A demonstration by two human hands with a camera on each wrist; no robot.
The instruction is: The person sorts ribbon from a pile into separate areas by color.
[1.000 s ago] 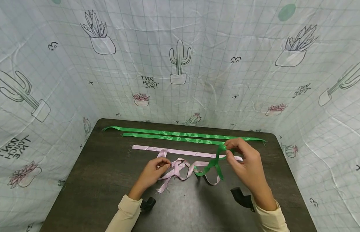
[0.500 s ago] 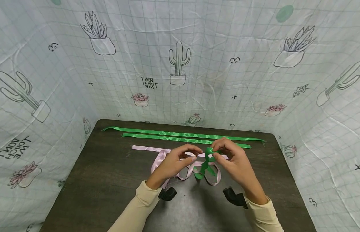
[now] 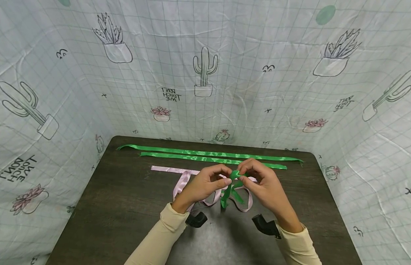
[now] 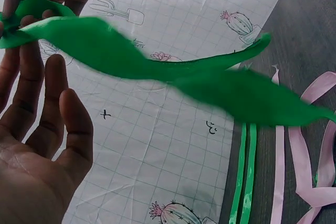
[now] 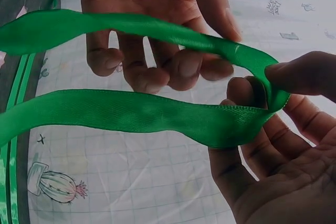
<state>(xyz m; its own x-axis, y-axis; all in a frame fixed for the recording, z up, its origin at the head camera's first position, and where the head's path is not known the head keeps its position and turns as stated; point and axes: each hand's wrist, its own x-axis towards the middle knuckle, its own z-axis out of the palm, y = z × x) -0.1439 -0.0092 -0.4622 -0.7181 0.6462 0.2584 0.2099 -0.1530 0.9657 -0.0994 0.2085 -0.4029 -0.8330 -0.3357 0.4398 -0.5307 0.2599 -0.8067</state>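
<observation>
In the head view, a green ribbon (image 3: 235, 175) is raised above the table with a loop at its top and two tails hanging down. My right hand (image 3: 266, 184) pinches the loop between thumb and fingers, seen closely in the right wrist view, where the ribbon (image 5: 121, 111) bends round at the thumb. My left hand (image 3: 203, 186) meets it from the other side, thumb and index finger on the ribbon's near strand. The left wrist view has the ribbon (image 4: 110, 51) stretching across, somewhat blurred. Beneath the hands lies a curled pink ribbon (image 3: 250, 200), partly hidden.
A straight pink ribbon (image 3: 169, 169) lies on the dark table (image 3: 102, 206), its right part partly covered by my hands. Farther back are two straight green ribbons (image 3: 165, 149). A white curtain (image 3: 238, 48) printed with cacti encloses the table's back and sides.
My left hand has left the pink ribbon and moved right to the green ribbon, now taking hold of it. My right hand has brought the green loop leftward.
</observation>
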